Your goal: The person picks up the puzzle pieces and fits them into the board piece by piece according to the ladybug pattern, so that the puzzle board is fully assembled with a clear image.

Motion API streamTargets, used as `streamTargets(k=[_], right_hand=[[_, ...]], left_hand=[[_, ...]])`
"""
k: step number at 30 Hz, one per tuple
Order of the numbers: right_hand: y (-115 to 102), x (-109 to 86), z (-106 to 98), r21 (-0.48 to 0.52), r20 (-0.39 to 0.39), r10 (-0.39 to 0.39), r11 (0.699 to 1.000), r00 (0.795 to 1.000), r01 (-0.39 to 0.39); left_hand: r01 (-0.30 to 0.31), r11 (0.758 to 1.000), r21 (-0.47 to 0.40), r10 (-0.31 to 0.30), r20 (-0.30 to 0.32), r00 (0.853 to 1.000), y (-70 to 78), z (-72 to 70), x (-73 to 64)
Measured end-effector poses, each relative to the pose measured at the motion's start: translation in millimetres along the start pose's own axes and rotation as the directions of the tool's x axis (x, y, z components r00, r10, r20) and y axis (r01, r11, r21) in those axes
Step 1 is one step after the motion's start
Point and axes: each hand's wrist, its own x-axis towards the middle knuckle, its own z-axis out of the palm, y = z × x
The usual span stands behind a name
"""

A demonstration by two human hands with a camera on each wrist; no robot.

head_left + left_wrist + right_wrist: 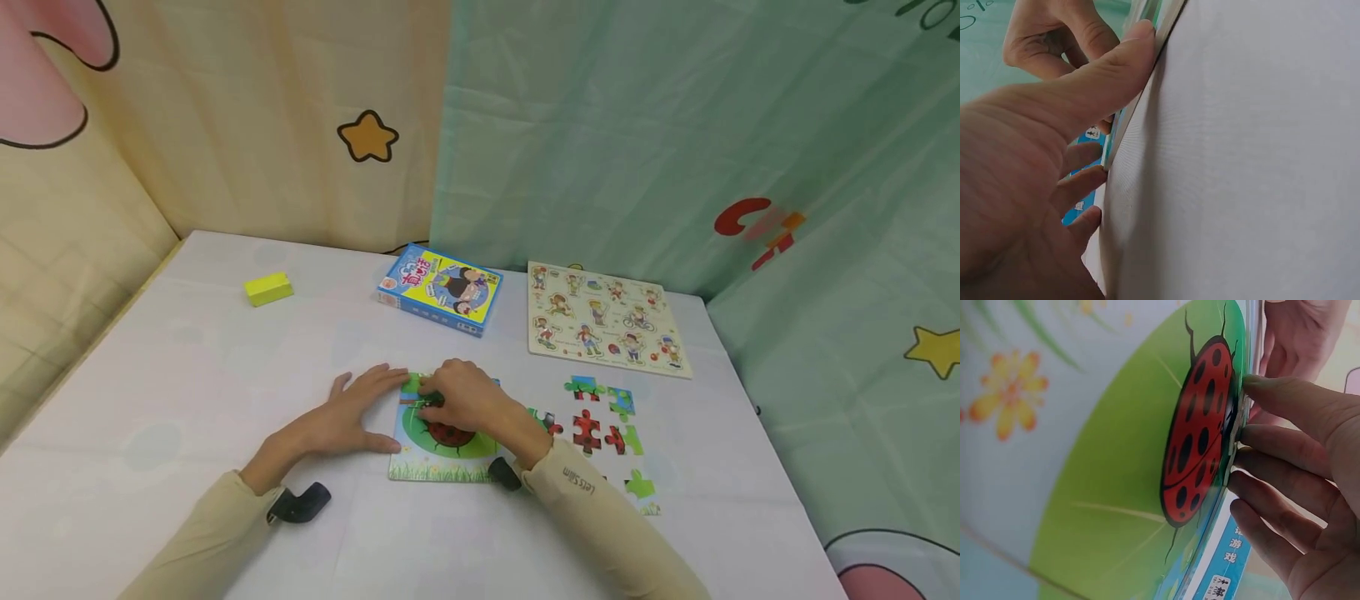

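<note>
Yel. block point(268, 289) at L, blue box point(441, 289) mid, pic. board point(609, 319) R

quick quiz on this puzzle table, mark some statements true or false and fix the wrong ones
1. In the head view, the game box lies between the yellow block and the picture board. True.
2. The yellow block lies to the right of the picture board. False: it lies to the left of the game box.
3. The left grip touches the left edge of the ladybird puzzle. True.
4. The right grip is on the picture board. False: it is at the ladybird puzzle.
5. Several loose puzzle pieces lie to the right of the ladybird puzzle. True.
</note>
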Motion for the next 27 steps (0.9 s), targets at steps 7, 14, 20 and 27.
streamTargets(k=[7, 14, 20, 27], right_hand=[[0.6, 0.9, 1.3, -0.004, -0.020, -0.002, 1.000, 1.000, 0.002], [1.1, 2.7, 3.4, 0.008, -0.039, 0.023, 1.000, 0.999, -0.023], [5.0, 1.5, 2.2, 0.096, -0.011, 0.021, 0.995, 1.000, -0.020], [7.9, -0.4, -0.6, 0.137, 0.039, 0.034, 0.990, 0.999, -0.039]], left_hand=[[-0.046, 0.997, 0.057, 0.049, -0.056, 0.997, -1.4, 1.4, 3.3], [-0.063, 0.992, 0.109, 0.069, -0.050, 0.996, -3.0, 1.6, 4.9], [-0.084, 0.989, 0.117, 0.090, -0.041, 0.995, -4.3, 1.9, 4.2], [-0.068, 0.994, 0.090, 0.070, -0.019, 0.997, -3.1, 0.8, 3.1]])
